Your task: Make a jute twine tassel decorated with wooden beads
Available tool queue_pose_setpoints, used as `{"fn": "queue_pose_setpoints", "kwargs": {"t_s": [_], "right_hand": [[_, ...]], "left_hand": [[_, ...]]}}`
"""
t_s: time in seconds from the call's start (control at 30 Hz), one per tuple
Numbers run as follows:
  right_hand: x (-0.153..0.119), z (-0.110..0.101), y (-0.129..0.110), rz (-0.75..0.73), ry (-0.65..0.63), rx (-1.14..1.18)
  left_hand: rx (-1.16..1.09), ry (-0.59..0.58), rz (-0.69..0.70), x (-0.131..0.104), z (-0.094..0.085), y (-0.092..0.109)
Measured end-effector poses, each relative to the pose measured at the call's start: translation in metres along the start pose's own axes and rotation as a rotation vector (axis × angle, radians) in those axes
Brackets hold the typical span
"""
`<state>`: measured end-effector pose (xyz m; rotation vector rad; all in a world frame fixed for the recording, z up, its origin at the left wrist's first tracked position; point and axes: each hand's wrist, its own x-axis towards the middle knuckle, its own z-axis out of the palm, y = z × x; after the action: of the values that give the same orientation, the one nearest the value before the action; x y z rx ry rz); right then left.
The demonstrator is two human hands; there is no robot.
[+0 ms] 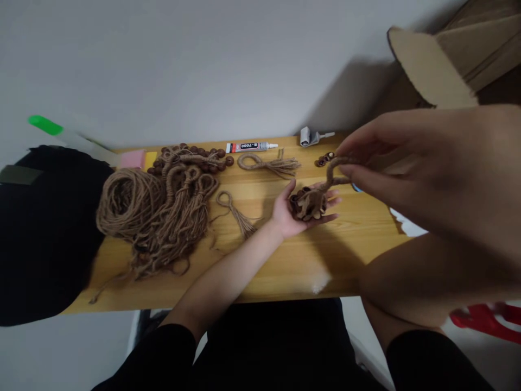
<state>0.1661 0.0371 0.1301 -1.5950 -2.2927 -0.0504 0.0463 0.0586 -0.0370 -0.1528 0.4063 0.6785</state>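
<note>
My left hand (288, 216) lies palm up with its fingers spread under a cluster of brown shell-like pieces (310, 204). A thick twine loop (330, 172) rises from that cluster. Close to the camera, my right hand (391, 157) pinches the loop between thumb and fingertips. Beyond my left hand lies a looped twine bundle (266, 164), and a smaller twine tassel (236, 213) rests to its left. Some small brown pieces (324, 159) sit behind the loop, partly hidden by my right hand.
On the wooden table (285, 271) are a twine coil (129, 203), a tangled twine pile (173, 217), brown beads (222, 154), a glue tube (248, 147) and a crumpled tube (311, 137). A black object (44, 233) stands left, a cardboard box (435, 65) at back right.
</note>
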Motion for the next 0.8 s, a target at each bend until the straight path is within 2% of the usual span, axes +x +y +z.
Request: {"fn": "queue_pose_setpoints", "kwargs": {"t_s": [0.33, 0.6, 0.73, 0.8], "right_hand": [[0.003, 0.005, -0.002, 0.018, -0.141, -0.122], [0.003, 0.009, 0.002, 0.011, -0.061, -0.078], [0.001, 0.010, 0.008, -0.044, -0.070, 0.016], [0.001, 0.010, 0.008, -0.014, -0.084, 0.004]], "left_hand": [[-0.020, 0.083, -0.014, -0.001, 0.004, -0.001], [0.018, 0.041, -0.007, 0.001, 0.000, -0.001], [0.002, -0.004, -0.030, 0.001, -0.003, -0.001], [0.011, -0.016, -0.042, 0.002, -0.004, -0.001]]}}
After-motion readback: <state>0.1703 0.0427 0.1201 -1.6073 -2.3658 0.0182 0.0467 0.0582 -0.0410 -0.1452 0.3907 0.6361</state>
